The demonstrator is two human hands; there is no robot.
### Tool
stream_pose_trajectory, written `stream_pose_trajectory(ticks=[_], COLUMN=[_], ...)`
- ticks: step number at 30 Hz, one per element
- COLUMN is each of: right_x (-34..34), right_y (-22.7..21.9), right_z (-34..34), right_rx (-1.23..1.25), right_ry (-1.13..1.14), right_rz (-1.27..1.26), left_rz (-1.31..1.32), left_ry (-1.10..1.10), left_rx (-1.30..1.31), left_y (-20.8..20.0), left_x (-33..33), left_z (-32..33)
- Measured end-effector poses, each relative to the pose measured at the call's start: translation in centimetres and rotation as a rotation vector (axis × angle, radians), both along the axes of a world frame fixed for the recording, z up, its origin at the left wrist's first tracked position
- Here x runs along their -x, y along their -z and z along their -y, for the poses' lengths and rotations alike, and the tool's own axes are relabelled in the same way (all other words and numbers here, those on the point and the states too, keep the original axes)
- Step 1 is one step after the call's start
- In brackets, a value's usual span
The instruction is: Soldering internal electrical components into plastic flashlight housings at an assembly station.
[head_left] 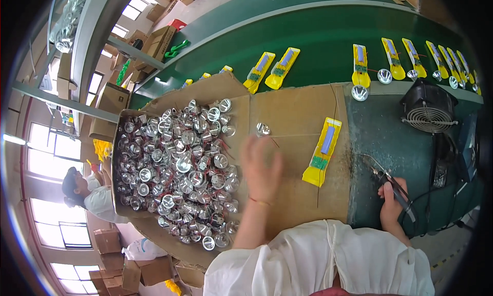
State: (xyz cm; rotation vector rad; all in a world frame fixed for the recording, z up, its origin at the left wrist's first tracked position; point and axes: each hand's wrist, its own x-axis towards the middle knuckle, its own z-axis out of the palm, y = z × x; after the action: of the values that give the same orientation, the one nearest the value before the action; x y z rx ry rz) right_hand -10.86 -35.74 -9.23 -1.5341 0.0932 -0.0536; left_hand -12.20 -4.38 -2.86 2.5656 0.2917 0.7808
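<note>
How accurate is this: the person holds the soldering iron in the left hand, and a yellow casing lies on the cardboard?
One part is wrong: the head view shows the soldering iron in the right hand, not the left hand. A yellow casing does lie on the cardboard.

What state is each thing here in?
Left hand: open, blurred
Right hand: closed around soldering iron
Soldering iron: held; hot or cold unclear
Cardboard box: open, full of shiny cups
Lone cup: outside the box
Nearest yellow case: open, circuit board exposed
Fan: running or not, unclear
</note>
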Motion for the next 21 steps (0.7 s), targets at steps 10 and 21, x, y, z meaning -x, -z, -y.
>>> stream_pose_trajectory(ticks=[10, 21], right_x=[-0.5, -0.1], right_y=[-0.8, -0.6], right_z=[-1.0, -0.7], right_rx=[-0.044, -0.061], right_ry=[0.011, 0.034], right_rz=[0.052, 0.096], left_rz=[-0.041, 0.103], left_ry=[0.069, 0.011], left_rx=[-0.176, 0.238], left_y=[2.3, 1.8], left_x=[-2.7, -3.3], left_z=[-7.1, -6.4])
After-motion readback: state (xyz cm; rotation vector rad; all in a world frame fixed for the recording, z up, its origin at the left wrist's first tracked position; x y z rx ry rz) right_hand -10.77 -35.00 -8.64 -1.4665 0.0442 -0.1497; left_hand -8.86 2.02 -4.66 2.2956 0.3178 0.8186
